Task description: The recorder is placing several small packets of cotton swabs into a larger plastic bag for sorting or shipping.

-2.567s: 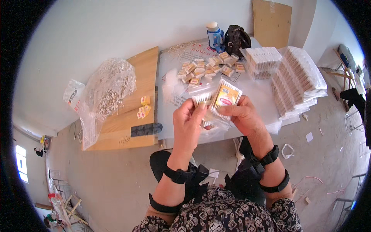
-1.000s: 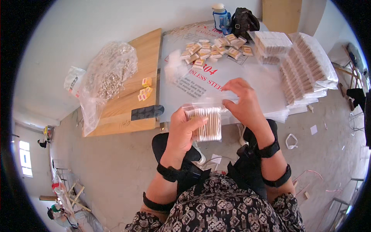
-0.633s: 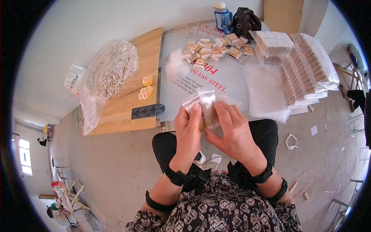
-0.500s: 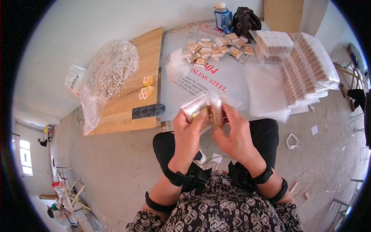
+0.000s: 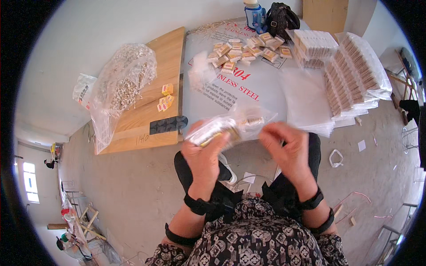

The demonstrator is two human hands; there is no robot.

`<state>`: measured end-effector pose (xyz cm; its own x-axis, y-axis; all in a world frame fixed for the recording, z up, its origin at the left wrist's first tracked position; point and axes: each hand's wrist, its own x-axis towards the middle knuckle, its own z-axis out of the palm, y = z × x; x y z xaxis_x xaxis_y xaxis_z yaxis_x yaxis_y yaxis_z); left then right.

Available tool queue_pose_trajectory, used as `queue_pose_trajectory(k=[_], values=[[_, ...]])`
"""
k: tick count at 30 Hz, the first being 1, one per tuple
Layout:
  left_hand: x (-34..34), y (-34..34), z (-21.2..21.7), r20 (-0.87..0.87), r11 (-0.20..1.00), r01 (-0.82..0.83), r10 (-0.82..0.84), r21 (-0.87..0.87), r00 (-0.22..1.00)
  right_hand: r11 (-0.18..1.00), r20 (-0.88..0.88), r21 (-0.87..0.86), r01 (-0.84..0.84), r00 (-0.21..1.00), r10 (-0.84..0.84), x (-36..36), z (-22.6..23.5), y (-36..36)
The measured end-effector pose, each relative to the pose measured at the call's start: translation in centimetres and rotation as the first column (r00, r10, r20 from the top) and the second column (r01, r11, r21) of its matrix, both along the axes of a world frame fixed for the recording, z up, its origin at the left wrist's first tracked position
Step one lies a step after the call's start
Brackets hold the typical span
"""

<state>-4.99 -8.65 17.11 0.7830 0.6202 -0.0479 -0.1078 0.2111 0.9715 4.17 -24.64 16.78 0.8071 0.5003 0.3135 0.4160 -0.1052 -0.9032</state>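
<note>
My left hand (image 5: 202, 153) is closed around a small clear packet of cotton swabs (image 5: 212, 131) with a yellow label. Motion blurs the packet. Beside it, a clear plastic bag (image 5: 262, 116) with a row of swabs inside lies at the near edge of the metal-topped table. My right hand (image 5: 288, 146) is just right of that bag, its blurred fingers bent and apart, with nothing visible in them. Farther back is a loose heap of small swab packets (image 5: 244, 52).
Flat clear bags (image 5: 306, 99) are stacked at the right, next to tall piles of packed swabs (image 5: 355, 71). On the wooden board (image 5: 166, 53) sit a big bag of loose swabs (image 5: 126, 82) and small yellow boxes (image 5: 166, 95). A blue bottle (image 5: 255, 17) and black backpack (image 5: 282, 18) stand behind.
My hands have moved apart. The left carries its packet slightly left; the right has drawn away to the right from the swabs it held, which now show in the bag between my hands.
</note>
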Motion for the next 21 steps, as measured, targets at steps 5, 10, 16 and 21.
queue_pose_trajectory(k=[5,10,16,21], values=[[0.9,0.2,1.0,0.211,0.912,-0.086,0.000,0.400,0.978,0.918,0.714,-0.181,0.354,0.689,-0.125,4.3,1.1,1.4],[2.2,-1.0,-2.3,0.067,0.394,-0.032,-0.075,0.919,0.995,0.745,0.501,-0.603,0.284,0.862,0.077,6.6,-2.0,3.4],[4.4,0.5,-3.7,-0.130,0.143,0.150,-0.137,0.978,0.982,0.972,0.071,-0.205,0.116,0.992,-0.103,6.9,-2.9,3.6],[8.0,1.2,-6.7,-0.602,0.236,0.596,-0.051,0.768,0.797,0.991,0.051,-0.116,-0.063,0.996,0.070,6.1,-4.0,4.7]])
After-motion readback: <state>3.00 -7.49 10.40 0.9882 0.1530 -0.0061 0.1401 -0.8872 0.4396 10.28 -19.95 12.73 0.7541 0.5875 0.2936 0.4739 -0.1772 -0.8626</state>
